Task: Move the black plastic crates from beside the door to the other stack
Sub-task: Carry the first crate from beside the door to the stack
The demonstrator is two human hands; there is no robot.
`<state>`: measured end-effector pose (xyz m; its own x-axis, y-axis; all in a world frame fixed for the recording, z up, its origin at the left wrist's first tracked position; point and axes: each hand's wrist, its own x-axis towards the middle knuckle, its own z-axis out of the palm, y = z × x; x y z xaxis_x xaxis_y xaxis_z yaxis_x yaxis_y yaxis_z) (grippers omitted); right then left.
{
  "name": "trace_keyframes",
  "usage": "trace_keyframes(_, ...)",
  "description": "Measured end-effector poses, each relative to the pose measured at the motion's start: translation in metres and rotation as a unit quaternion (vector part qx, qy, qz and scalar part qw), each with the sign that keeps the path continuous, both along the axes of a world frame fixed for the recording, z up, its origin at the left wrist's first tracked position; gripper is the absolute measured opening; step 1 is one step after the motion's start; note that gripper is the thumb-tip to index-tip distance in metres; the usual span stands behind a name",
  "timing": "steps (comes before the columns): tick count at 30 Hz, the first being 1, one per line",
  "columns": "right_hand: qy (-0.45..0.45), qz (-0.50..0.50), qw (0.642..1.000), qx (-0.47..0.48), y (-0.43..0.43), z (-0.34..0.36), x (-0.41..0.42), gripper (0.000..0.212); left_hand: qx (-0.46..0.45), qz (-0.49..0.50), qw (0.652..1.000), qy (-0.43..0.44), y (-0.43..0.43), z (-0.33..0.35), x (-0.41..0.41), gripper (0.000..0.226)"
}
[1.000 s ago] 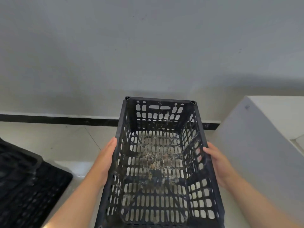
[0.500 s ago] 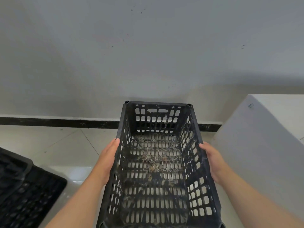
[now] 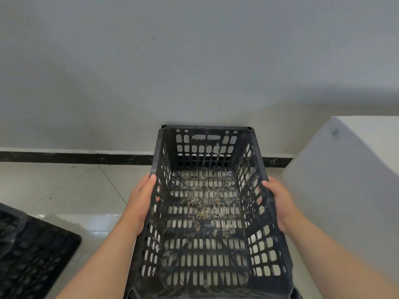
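The left hand (image 3: 141, 203) and right hand (image 3: 278, 203) clamped the black slotted plastic crate (image 3: 207, 212) between them, mid-carry; next, presumably, lowering onto the black stack (image 3: 32, 253) to their left.

Both hands, left hand (image 3: 141, 203) and right hand (image 3: 278, 201), grip the long sides of a black slotted plastic crate (image 3: 207, 212), carried above pale glossy floor tiles (image 3: 64, 190) near a grey wall (image 3: 194, 61).

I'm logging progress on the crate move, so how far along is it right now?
Done: cannot tell; no door and no finished stack shows. In hand: one black crate, empty but for dirt, is gripped at its long sides by the left hand and right hand. Left: setting it down; other black crates show at the lower left, perhaps the other stack.
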<state>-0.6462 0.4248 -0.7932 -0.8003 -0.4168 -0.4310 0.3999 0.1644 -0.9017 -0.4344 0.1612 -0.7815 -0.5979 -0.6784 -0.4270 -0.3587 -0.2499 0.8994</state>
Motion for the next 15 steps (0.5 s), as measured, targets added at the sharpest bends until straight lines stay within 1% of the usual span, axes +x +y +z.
trace_keyframes(2, 0.008, -0.002, 1.000, 0.010, -0.001, 0.000, -0.001, 0.021, -0.012, 0.001, 1.000, 0.002, 0.002, 0.003, -0.001, 0.037)
trace_keyframes(5, 0.020, -0.003, 0.999, 0.031, -0.004, 0.004, 0.000, 0.020, -0.037, 0.006, 0.999, 0.007, 0.006, 0.009, -0.001, 0.028)
trace_keyframes(6, 0.020, -0.003, 0.999, 0.038, -0.005, 0.004, 0.000, 0.020, -0.051, 0.014, 0.999, 0.008, 0.007, 0.011, 0.000, 0.031)
trace_keyframes(7, 0.020, -0.003, 0.999, 0.042, -0.007, 0.007, 0.002, 0.023, -0.072, 0.021, 0.997, 0.007, 0.008, 0.013, 0.001, 0.042)
trace_keyframes(8, 0.028, -0.006, 0.998, 0.049, -0.008, 0.010, 0.004, 0.033, -0.095, 0.024, 0.995, 0.002, 0.008, 0.016, 0.003, 0.051)
trace_keyframes(10, 0.053, -0.017, 0.996, 0.065, -0.007, 0.021, 0.010, 0.055, -0.121, 0.022, 0.992, 0.009, 0.012, 0.026, 0.006, 0.057)
trace_keyframes(11, 0.069, -0.015, 0.995, 0.068, -0.007, 0.029, 0.016, 0.061, -0.125, 0.016, 0.992, 0.018, 0.015, 0.032, 0.007, 0.057)
trace_keyframes(15, 0.106, 0.038, 0.991, 0.070, -0.003, 0.069, 0.040, 0.060, -0.124, -0.030, 0.991, 0.033, 0.039, 0.069, 0.010, 0.059)
